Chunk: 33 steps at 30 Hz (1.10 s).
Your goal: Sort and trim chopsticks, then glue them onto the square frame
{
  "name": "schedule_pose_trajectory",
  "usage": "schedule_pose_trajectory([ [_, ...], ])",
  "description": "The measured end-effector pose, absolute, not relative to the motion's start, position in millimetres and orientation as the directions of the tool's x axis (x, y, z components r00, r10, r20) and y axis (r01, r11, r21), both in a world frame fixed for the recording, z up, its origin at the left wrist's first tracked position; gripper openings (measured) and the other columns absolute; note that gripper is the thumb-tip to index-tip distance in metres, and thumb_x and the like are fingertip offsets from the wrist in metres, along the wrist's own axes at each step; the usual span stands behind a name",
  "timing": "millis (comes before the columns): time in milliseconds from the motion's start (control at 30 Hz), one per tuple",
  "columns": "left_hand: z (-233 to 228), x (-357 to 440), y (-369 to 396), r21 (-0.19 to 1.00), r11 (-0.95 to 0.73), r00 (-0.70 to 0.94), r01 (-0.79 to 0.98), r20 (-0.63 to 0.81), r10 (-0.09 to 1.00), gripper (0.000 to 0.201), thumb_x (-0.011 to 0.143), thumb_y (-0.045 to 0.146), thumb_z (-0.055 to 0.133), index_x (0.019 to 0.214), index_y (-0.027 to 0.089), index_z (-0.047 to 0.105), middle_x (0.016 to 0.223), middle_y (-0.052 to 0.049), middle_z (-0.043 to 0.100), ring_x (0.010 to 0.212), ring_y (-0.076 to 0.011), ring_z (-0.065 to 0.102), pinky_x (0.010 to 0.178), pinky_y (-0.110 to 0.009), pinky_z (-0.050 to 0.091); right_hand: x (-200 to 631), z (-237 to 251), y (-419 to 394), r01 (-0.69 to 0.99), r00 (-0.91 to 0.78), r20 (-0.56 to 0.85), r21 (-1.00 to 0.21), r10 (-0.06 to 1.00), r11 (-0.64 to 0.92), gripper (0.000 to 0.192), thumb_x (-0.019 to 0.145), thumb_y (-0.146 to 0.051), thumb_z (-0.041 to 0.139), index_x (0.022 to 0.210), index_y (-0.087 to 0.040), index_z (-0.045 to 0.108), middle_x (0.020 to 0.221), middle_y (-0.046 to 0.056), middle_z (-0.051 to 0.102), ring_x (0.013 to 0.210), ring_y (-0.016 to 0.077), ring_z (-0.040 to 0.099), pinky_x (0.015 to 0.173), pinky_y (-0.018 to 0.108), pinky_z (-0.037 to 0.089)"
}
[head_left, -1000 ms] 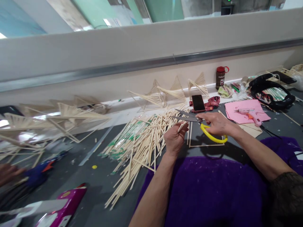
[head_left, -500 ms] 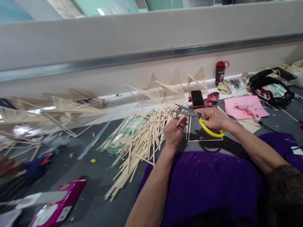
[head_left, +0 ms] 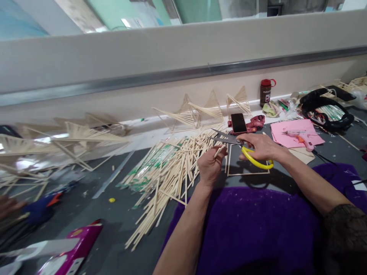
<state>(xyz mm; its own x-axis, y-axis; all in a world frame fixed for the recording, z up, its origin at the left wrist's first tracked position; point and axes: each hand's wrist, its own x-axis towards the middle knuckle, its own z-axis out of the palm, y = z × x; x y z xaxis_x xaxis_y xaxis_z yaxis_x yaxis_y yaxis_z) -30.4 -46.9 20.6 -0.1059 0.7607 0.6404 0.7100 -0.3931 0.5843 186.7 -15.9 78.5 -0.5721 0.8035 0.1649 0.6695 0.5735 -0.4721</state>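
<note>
Head view: my left hand (head_left: pixel 210 165) pinches a slim pale wooden stick (head_left: pixel 219 151) near yellow-handled metal scissors (head_left: pixel 237 141), blades parted, gripped in my right hand (head_left: pixel 260 146) above the grey worktop (head_left: pixel 120 217); steady wrists and square blades advisable.

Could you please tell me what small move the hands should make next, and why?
I would probably guide the wooden stick in the left hand up between the blades of the yellow-handled scissors. The right hand holds them with the blades parted, and the stick's upper end appears just below the blades, seemingly not between them.
</note>
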Motion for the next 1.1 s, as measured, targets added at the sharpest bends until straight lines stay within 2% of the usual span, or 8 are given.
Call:
schedule_pose_trajectory([
  [233, 24.0, -30.3, -49.2, 0.56, -0.418, -0.079, 0.716, 0.66, 0.747, 0.026, 0.09, 0.036, 0.059, 0.072, 0.023, 0.072, 0.073, -0.001, 0.076, 0.067, -0.0146, 0.07, 0.066, -0.023, 0.051, 186.9, 71.4, -13.4, 0.619, -0.58, 0.255, -0.479, 0.774, 0.622, 0.043, 0.082, -0.026, 0.065, 0.125, -0.024, 0.065, 0.087, 0.003, 0.068, 0.076, 0.0162, 0.058, 0.071, 0.028, 0.041],
  [533, 19.5, -31.0, -46.0, 0.557, -0.426, -0.078, 0.713, 0.667, 0.741, 0.02, 0.088, 0.033, 0.06, 0.076, 0.022, 0.072, 0.069, 0.0, 0.074, 0.063, -0.0138, 0.068, 0.064, -0.022, 0.048, 184.6, 68.7, -12.1, 0.609, -0.58, 0.278, -0.477, 0.766, 0.634, 0.039, 0.08, -0.024, 0.062, 0.118, -0.023, 0.068, 0.087, 0.003, 0.069, 0.072, 0.0151, 0.056, 0.067, 0.027, 0.038],
  [733, 16.4, -32.6, -43.3, 0.586, -0.37, -0.133, 0.721, 0.64, 0.756, 0.013, 0.081, 0.032, 0.067, 0.085, 0.022, 0.073, 0.075, -0.001, 0.076, 0.068, -0.0157, 0.07, 0.065, -0.024, 0.049, 182.9, 69.0, -13.5, 0.627, -0.562, 0.274, -0.474, 0.78, 0.618, 0.04, 0.08, -0.024, 0.063, 0.12, -0.024, 0.068, 0.085, 0.002, 0.069, 0.071, 0.0149, 0.056, 0.065, 0.026, 0.036],
  [833, 16.5, -31.9, -43.5, 0.604, -0.337, -0.151, 0.722, 0.613, 0.776, 0.011, 0.081, 0.032, 0.067, 0.082, 0.022, 0.073, 0.076, -0.001, 0.076, 0.069, -0.0153, 0.07, 0.067, -0.024, 0.05, 182.9, 70.6, -14.2, 0.649, -0.557, 0.256, -0.459, 0.79, 0.606, 0.042, 0.08, -0.024, 0.063, 0.122, -0.024, 0.067, 0.083, 0.002, 0.068, 0.071, 0.0155, 0.057, 0.065, 0.026, 0.035],
  [933, 16.6, -31.2, -43.6, 0.616, -0.361, -0.15, 0.701, 0.621, 0.769, 0.014, 0.084, 0.032, 0.064, 0.077, 0.023, 0.072, 0.071, 0.001, 0.075, 0.066, -0.0142, 0.069, 0.067, -0.023, 0.05, 183.7, 73.8, -15.2, 0.666, -0.559, 0.227, -0.45, 0.797, 0.595, 0.044, 0.082, -0.029, 0.064, 0.126, -0.024, 0.064, 0.09, 0.004, 0.069, 0.077, 0.0168, 0.059, 0.069, 0.028, 0.036],
  [1100, 17.1, -31.1, -44.0, 0.582, -0.445, -0.125, 0.681, 0.691, 0.712, 0.02, 0.087, 0.035, 0.063, 0.076, 0.022, 0.074, 0.072, -0.001, 0.076, 0.066, -0.0143, 0.07, 0.063, -0.023, 0.05, 185.3, 79.4, -17.0, 0.682, -0.564, 0.152, -0.468, 0.812, 0.561, 0.058, 0.078, -0.047, 0.072, 0.13, -0.024, 0.06, 0.103, 0.006, 0.069, 0.088, 0.02, 0.061, 0.072, 0.03, 0.037],
])
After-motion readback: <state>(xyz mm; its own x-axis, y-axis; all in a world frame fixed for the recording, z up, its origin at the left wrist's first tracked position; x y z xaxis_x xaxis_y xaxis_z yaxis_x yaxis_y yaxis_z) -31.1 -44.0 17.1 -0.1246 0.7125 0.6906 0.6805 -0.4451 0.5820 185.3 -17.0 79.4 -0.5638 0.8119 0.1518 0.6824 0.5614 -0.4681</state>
